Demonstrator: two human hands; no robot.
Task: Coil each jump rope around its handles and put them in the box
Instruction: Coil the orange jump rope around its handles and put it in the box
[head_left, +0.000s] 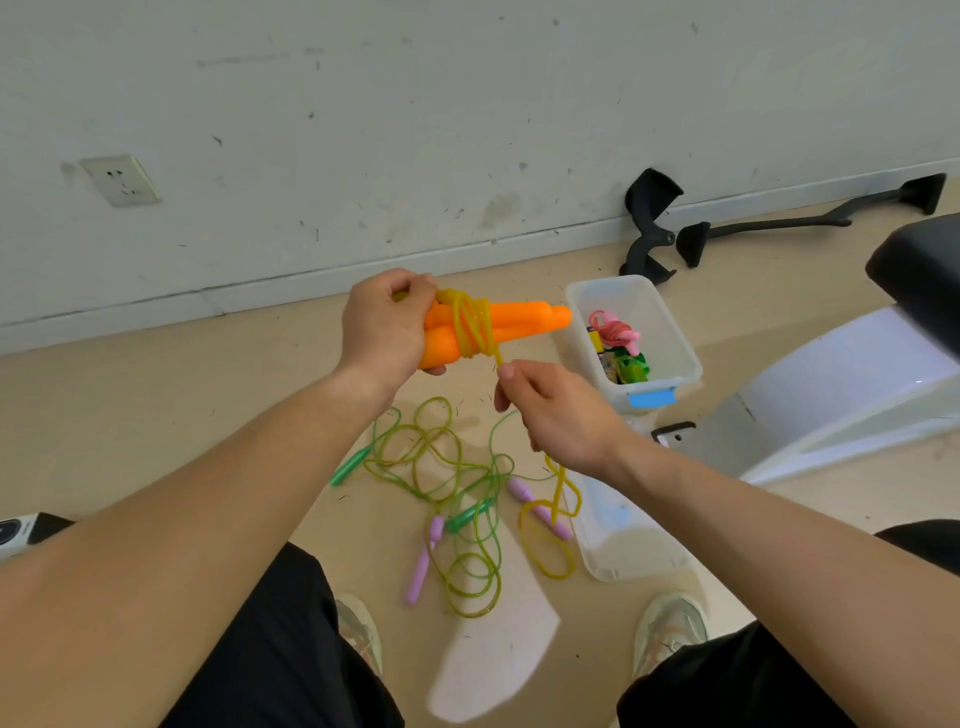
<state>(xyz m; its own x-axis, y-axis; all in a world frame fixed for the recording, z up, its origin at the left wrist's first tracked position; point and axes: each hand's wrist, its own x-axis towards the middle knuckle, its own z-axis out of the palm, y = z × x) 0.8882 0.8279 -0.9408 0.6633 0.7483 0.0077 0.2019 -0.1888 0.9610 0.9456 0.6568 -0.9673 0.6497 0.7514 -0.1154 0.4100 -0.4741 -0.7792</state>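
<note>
Here, the left hand (387, 322) grips two orange handles (519, 323) side by side above the floor, the yellow rope (474, 327) wound several times around them. Below, on the floor, loose ropes (457, 467) lie tangled, with green handles (350, 466) and purple handles (422, 569) among them. The right hand (550, 410) pinches the yellow rope's free length just under the coil; its tail hangs to the floor. Further right stands the clear box (678, 345), with pink and green coiled ropes inside.
</note>
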